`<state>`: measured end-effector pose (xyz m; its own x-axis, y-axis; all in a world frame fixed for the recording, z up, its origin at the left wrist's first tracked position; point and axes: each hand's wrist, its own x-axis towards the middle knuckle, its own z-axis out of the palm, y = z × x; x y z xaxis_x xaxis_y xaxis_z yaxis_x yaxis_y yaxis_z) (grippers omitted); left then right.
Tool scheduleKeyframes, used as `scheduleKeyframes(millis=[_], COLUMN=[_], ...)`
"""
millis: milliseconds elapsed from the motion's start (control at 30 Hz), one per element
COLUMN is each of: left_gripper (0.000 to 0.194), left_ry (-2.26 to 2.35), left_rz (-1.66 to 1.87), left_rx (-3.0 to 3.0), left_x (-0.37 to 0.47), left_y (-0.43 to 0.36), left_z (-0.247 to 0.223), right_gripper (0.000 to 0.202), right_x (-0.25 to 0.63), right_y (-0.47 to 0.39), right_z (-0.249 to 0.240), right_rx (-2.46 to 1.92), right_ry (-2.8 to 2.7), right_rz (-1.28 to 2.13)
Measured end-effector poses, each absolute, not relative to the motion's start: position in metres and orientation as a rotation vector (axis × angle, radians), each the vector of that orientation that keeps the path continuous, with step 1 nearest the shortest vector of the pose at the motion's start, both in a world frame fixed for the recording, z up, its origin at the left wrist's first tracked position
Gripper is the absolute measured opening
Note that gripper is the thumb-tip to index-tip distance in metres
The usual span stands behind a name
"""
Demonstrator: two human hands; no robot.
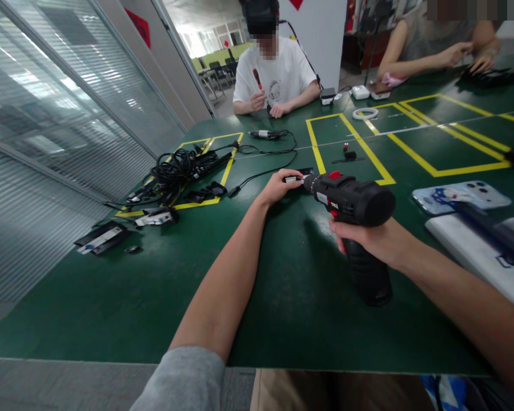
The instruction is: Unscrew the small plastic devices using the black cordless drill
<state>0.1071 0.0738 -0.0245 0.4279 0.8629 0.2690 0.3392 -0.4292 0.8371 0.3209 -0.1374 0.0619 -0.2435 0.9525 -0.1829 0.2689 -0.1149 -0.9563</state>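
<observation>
My right hand [364, 237] is wrapped round the grip of a black cordless drill [355, 197] with red switches. The drill points away and to the left, its chuck close to my left hand [280, 185]. With closed fingers, that hand holds a small black part with a white label [292, 179] down on the green table. The tip of the bit meets or nearly meets this part; exact contact is too small to tell. My left fingers partly cover the part.
Left lie a heap of black cables [177, 174], a black part [103, 237] and a silver-black part [156, 217]. A phone [462, 196] and a white case [475, 251] are at right. Across the table [154, 302], one person holds a screwdriver [257, 80]; another sits at right.
</observation>
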Motion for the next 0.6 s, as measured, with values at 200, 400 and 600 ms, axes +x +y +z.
scheduleKeyframes(millis=[200,400,600], left_gripper=[0.033,0.035,0.035], left_ry=[1.035,1.035,1.035], left_rz=[0.931,0.933,0.936], left_rx=[1.984,1.977,1.972], left_x=[0.1075,0.1073,0.1078], left_y=[0.0734,0.0742,0.0735], left_z=[-0.0247,-0.0252,-0.0247], right_gripper=[0.010,0.012,0.010], right_x=[0.3213,0.3221,0.3220], right_y=[-0.1372,-0.1361,-0.1377], right_z=[0.0630,0.0597,0.0613], right_rx=[-1.355,-1.378,-1.359], right_ry=[-1.557,-1.541,-1.548], right_rz=[1.377,1.388,1.396])
